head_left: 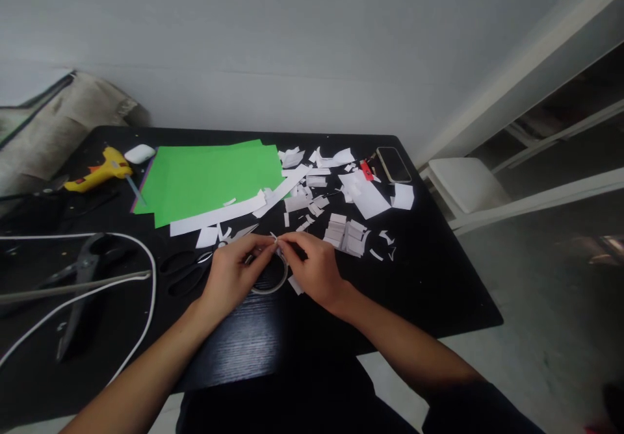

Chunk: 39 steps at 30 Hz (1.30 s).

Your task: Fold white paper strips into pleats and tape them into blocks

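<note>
My left hand point(234, 271) and my right hand point(314, 266) meet over the front middle of the table. Both pinch a small white piece of paper point(274, 238) between thumb and fingertips; most of it is hidden by the fingers. Just below them lies a pale ring point(269, 290), perhaps a tape roll, partly covered by my hands. Left of my left hand rest black-handled scissors point(188, 283), their blades pointing away behind that hand. To the right of my right hand are stacked small white paper pieces point(345, 234).
Green sheets point(219, 177) cover the back left, with long white paper strips point(219, 214) along their edge. Paper scraps point(368, 195) and a phone point(394, 164) are at back right. A yellow glue gun point(104, 169), large black shears point(82, 278) and a white cable point(153, 278) lie left.
</note>
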Each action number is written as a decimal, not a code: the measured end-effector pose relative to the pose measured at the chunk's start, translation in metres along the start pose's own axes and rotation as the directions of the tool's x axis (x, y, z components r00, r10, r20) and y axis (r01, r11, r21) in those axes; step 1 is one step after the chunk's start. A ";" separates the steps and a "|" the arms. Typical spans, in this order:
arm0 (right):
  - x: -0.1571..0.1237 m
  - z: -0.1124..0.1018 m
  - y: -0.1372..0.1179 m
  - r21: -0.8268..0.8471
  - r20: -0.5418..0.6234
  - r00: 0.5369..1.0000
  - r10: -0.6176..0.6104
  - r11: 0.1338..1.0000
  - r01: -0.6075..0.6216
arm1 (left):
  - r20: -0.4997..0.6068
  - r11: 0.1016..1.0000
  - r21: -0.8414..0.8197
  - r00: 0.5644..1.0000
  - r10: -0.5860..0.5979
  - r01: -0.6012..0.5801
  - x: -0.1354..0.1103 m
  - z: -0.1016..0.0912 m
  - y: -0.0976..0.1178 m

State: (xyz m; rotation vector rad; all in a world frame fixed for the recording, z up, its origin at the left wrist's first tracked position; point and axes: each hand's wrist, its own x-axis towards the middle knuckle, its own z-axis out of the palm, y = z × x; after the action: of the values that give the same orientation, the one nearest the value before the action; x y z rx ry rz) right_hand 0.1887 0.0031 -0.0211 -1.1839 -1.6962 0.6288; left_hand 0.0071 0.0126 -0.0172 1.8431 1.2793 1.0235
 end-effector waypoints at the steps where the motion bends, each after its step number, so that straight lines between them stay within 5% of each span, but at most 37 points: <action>1: 0.000 0.000 0.000 -0.001 0.000 1.000 -0.009 1.000 0.009 | -0.002 1.000 -0.001 1.000 0.001 -0.001 0.000 0.000 0.000; 17: -0.003 0.002 0.004 -0.033 0.019 0.999 -0.051 0.998 0.051 | -0.011 1.000 0.002 1.000 -0.014 0.014 -0.001 0.003 0.002; 32: 0.005 -0.005 -0.004 0.145 0.039 0.990 0.136 0.980 -0.140 | 0.008 0.995 -0.070 0.998 -0.070 0.070 0.000 0.001 0.005; 39: 0.005 -0.006 -0.004 0.077 0.014 1.000 0.024 0.997 -0.025 | 0.003 0.995 -0.059 0.997 -0.082 0.082 0.000 0.002 0.003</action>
State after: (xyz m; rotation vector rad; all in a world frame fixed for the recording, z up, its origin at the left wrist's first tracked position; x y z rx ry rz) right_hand 0.1918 0.0052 -0.0136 -1.1503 -1.6558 0.7124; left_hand 0.0102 0.0112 -0.0157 1.7319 1.2996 1.0065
